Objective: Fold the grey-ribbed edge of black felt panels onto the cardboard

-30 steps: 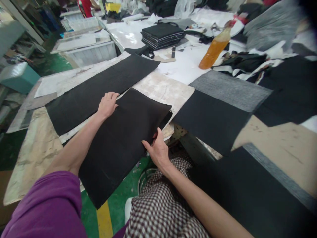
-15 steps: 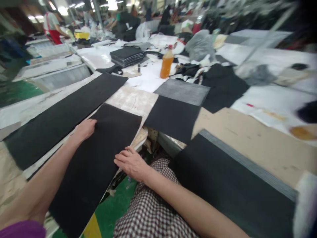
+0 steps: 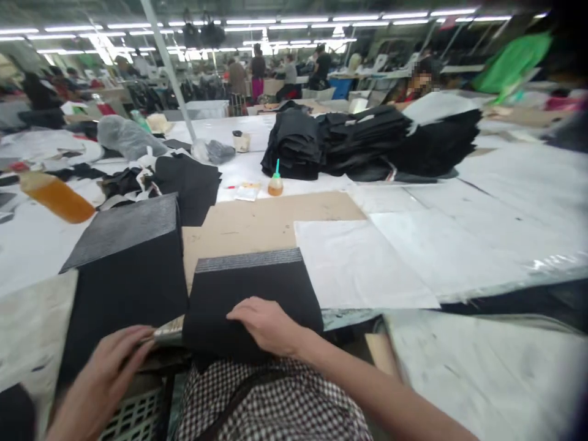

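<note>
My right hand lies over the front part of a stack of black fabric panels. Its fingers are bent together on the cloth and appear to grip the top panel; the thumb side is partly hidden. A grey striped band runs along the stack's far edge, and its near side hangs over the table edge towards my lap. Left of it, my left hand is slightly blurred, fingers stretched out with a gap to the thumb, holding nothing I can see. Beside that hand lies another black panel pile with a grey far end.
A bottle of orange liquid leans at left. A small oil bottle with a green nozzle stands on the table. Behind are large black fabric bundles. White sheets cover the right side. A pole rises beyond.
My view has swung right. Both hands have left the long black panel at left; my right hand is now on the striped-edge stack, my left by the table's near edge.
</note>
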A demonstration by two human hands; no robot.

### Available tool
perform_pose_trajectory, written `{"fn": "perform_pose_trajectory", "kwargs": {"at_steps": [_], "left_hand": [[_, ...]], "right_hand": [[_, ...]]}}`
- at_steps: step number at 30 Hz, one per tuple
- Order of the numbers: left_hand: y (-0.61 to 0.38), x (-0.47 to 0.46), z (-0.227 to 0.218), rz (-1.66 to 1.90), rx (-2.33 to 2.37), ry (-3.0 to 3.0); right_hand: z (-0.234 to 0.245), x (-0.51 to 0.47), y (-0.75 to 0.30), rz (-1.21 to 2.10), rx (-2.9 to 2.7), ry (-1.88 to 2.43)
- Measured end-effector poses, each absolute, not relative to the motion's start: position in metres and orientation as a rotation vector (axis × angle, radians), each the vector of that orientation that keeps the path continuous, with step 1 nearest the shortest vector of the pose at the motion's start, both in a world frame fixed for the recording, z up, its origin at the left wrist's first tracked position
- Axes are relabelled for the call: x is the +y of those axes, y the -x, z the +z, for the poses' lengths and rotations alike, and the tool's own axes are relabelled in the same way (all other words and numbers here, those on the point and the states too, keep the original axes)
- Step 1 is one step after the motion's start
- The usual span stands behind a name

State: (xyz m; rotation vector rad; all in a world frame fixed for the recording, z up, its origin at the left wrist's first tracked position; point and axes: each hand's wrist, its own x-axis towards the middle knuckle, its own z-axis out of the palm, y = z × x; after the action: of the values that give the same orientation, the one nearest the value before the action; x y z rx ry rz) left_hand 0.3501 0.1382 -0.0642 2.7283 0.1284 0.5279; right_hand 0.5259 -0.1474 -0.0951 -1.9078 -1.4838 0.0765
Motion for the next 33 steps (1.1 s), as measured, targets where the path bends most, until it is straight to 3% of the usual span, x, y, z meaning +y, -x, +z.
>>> {"fn": "perform_pose_trajectory", "kwargs": {"at_steps": [5,10,28,33], "left_hand": [[-0.496,0.025,-0.101,0.302,-0.16,-2.577],[-0.586,-0.037,-0.118,0.342,-0.248,-2.718],[-0.587,-0.054,-0.116,0.397,-0.449,-2.709],[-0.591,-0.051,-0.115,0.407,-0.495,-2.694]], "right_hand": [[-0.104,-0.223,-0.597,-0.218,-1.074,2.206],[-0.126,-0.248,-0.635,-0.251,-0.996,2.382],[-0.129,-0.256,-0.643,-0.267,-0.816,2.371],[-0.114,-0.251,-0.657,-0.159,-1.277,2.253]]}}
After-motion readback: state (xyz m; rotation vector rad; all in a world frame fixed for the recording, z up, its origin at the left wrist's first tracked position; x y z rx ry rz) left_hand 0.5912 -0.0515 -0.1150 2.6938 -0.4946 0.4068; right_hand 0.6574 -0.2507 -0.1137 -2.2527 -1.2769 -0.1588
